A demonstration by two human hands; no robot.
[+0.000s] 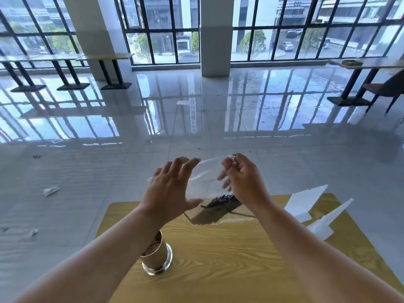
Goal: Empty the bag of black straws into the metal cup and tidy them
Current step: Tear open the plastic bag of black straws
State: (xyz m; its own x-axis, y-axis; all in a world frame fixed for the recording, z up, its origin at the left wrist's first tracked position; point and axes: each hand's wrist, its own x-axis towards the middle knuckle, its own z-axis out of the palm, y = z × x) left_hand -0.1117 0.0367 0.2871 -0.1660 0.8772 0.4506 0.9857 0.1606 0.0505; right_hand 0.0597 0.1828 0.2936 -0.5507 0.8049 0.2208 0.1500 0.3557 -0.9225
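A clear plastic bag (205, 182) is held up above the far edge of the wooden table. Black straws (220, 201) lie bunched in its lower part. My right hand (242, 178) pinches the bag's upper right corner. My left hand (172, 189) is spread against the bag's left side, thumb under it and fingers apart. The metal cup (156, 256) stands upright on the table below my left forearm, which hides part of its rim. I see no straws in the cup.
The yellow wood-grain table (218, 259) fills the lower middle. Two white foam pieces (306, 204) lie at its right edge. Beyond is a glossy tiled floor with scraps of paper (50, 190), tables, a chair (389, 88) and large windows.
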